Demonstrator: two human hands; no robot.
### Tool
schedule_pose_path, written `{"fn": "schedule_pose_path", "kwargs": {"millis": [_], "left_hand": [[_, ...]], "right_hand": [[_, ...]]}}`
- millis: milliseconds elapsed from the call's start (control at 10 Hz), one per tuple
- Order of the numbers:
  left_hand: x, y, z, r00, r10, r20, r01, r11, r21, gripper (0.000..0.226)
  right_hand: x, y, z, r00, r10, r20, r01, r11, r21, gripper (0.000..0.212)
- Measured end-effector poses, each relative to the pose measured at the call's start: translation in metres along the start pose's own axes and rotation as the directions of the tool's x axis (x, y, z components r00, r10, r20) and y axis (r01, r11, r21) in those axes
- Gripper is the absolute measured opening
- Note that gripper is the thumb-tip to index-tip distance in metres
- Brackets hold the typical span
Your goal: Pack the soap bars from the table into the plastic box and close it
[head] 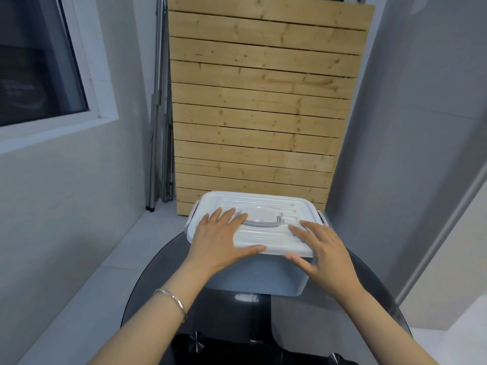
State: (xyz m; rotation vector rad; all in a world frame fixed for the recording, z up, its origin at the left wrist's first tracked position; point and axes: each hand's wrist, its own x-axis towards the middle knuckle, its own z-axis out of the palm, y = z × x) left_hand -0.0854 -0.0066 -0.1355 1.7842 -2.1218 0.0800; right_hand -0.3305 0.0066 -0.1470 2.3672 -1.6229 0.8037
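A plastic box (263, 277) with translucent bluish walls stands on the round dark glass table (369, 299). Its white ribbed lid (266, 206) lies on top, with a grey handle (263, 223) folded flat in the middle. My left hand (221, 238) rests flat on the lid's left half, fingers spread, thumb along the near edge. My right hand (321, 248) lies flat on the lid's right near corner, thumb under the rim. Grey side clasps (322, 217) stick out at both ends. No soap bars show; the box's inside is hidden.
A slatted wooden panel (258, 101) leans against the wall right behind the box. Folded metal poles (158, 127) stand to its left. A window (39, 69) is at the far left. Grey walls close in on both sides.
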Motion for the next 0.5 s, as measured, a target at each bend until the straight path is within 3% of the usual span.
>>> {"fn": "schedule_pose_path", "kwargs": {"millis": [200, 400, 500], "left_hand": [[0.01, -0.004, 0.002, 1.0, 0.009, 0.003, -0.009, 1.0, 0.006, 0.098], [0.007, -0.003, -0.006, 0.999, 0.017, 0.028, -0.016, 1.0, -0.027, 0.093], [0.007, -0.003, -0.006, 0.999, 0.023, 0.048, -0.02, 0.998, -0.064, 0.093]], "right_hand": [[0.007, -0.002, 0.002, 0.997, 0.067, 0.033, -0.068, 0.997, 0.036, 0.07], [-0.001, -0.014, -0.005, 0.985, 0.142, 0.099, -0.163, 0.952, 0.257, 0.049], [0.01, -0.028, -0.043, 0.972, 0.219, 0.084, -0.219, 0.717, 0.662, 0.031]]}}
